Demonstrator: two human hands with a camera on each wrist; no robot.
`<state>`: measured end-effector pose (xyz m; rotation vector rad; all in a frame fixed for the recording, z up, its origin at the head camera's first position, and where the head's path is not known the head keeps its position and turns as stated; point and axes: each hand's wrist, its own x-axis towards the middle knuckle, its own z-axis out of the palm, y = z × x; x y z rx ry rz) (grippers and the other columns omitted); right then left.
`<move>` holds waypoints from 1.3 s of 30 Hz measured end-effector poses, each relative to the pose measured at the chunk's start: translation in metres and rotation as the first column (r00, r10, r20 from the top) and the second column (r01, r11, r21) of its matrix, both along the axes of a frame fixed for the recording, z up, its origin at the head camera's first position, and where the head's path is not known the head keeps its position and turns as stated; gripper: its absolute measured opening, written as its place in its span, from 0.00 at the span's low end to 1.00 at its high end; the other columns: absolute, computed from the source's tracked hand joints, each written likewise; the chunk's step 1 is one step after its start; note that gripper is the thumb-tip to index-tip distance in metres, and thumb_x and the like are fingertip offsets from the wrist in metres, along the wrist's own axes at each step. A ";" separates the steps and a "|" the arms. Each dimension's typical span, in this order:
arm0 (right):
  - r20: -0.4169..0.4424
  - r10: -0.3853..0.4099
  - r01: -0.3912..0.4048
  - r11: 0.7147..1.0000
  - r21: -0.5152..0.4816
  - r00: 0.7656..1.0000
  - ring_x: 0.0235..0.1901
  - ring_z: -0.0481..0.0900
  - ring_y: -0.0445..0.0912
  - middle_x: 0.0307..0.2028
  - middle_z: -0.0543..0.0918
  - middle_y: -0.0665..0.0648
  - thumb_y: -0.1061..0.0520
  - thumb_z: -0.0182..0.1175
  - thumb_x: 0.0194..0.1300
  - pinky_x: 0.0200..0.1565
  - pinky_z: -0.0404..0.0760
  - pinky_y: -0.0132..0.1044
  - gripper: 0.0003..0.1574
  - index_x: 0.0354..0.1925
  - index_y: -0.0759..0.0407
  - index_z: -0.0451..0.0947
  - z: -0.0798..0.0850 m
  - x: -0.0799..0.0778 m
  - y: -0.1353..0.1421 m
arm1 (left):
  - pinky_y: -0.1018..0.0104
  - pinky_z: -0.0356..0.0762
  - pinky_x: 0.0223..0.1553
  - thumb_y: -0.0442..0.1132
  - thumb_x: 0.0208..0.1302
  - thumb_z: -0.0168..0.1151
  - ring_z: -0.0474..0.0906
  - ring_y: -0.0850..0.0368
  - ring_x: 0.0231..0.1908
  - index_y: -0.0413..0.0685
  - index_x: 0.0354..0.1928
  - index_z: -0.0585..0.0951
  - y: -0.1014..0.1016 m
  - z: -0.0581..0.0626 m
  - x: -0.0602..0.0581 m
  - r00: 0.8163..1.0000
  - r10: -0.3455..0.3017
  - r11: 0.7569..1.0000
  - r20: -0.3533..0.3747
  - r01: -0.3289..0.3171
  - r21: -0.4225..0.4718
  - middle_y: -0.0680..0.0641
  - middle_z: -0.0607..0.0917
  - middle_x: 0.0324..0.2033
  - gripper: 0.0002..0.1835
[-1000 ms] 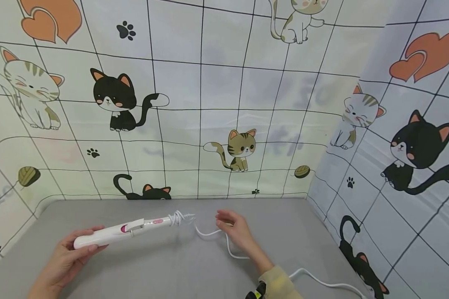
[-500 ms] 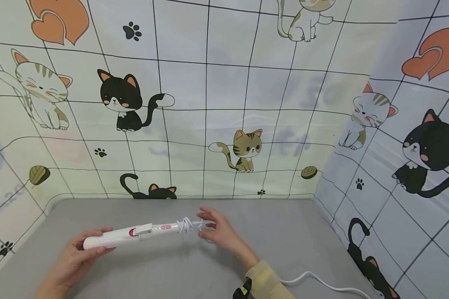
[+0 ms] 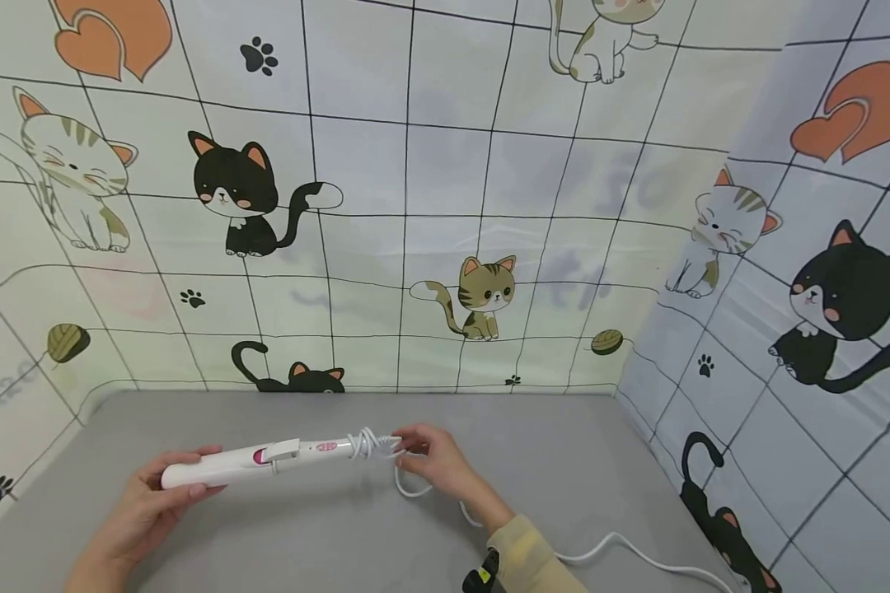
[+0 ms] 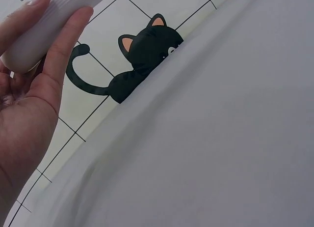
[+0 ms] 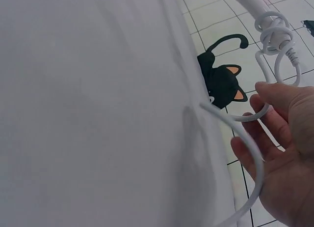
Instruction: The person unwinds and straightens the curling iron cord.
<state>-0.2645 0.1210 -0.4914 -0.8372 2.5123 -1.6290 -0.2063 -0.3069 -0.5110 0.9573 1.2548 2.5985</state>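
Note:
A white hair styling iron [image 3: 222, 467] with pink buttons is held nearly level above the grey table. My left hand [image 3: 144, 511] grips its thick, rounded end between thumb and fingers; in the left wrist view, that end [image 4: 37, 38] lies along the fingers. Several turns of white cord [image 3: 365, 445] are wound round the iron's thin end. Close by, my right hand [image 3: 445, 469] pinches the cord. The right wrist view has the cord [image 5: 258, 163] passing between thumb and fingers, then looping down past the palm. The other fingers are loosely bent.
The cord's long run [image 3: 638, 560] trails over the grey tabletop [image 3: 326, 535] toward the front right. Behind and to the right hang white curtains [image 3: 363, 181] with grid lines and printed cats. A black strap piece [image 3: 482, 575] sits by the right sleeve [image 3: 530, 560].
My right hand moved left to the wound end of the iron, and its fingers closed from spread to a pinch on the cord. The left hand keeps its hold on the iron.

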 end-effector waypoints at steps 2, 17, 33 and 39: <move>0.010 -0.009 0.009 1.000 0.004 1.000 0.45 0.84 0.50 0.42 0.87 0.57 0.65 0.68 0.66 0.53 0.87 0.42 0.15 0.51 0.65 0.83 -0.001 0.000 0.001 | 0.50 0.81 0.59 0.04 0.60 0.37 0.80 0.49 0.59 0.33 0.57 0.82 0.000 0.001 0.000 1.000 0.001 1.000 0.004 -0.001 -0.004 0.38 0.81 0.62 0.33; 0.086 -0.064 0.072 0.994 -0.088 0.994 0.30 0.85 0.49 0.36 0.87 0.56 0.63 0.66 0.70 0.36 0.90 0.39 0.07 0.43 0.66 0.84 -0.002 -0.004 0.010 | 0.48 0.79 0.59 0.04 0.61 0.35 0.79 0.47 0.60 0.32 0.60 0.80 -0.008 -0.005 0.001 1.000 0.004 0.999 -0.010 -0.004 0.042 0.37 0.80 0.63 0.35; 0.243 -0.264 0.324 0.911 -0.257 0.933 0.35 0.83 0.54 0.33 0.83 0.54 0.67 0.65 0.69 0.41 0.90 0.57 0.12 0.46 0.78 0.80 0.009 -0.014 0.030 | 0.48 0.80 0.59 0.05 0.63 0.35 0.79 0.49 0.60 0.30 0.60 0.79 -0.020 -0.010 0.010 0.997 0.069 0.997 0.032 -0.070 0.030 0.38 0.81 0.62 0.33; 0.305 -0.387 0.474 0.826 -0.306 0.870 0.37 0.81 0.47 0.36 0.83 0.55 0.64 0.66 0.70 0.38 0.92 0.45 0.14 0.48 0.75 0.80 0.004 -0.019 0.035 | 0.45 0.80 0.58 0.03 0.61 0.33 0.79 0.47 0.60 0.29 0.59 0.80 -0.021 -0.007 0.009 0.995 0.093 0.993 0.019 -0.094 0.076 0.35 0.81 0.61 0.34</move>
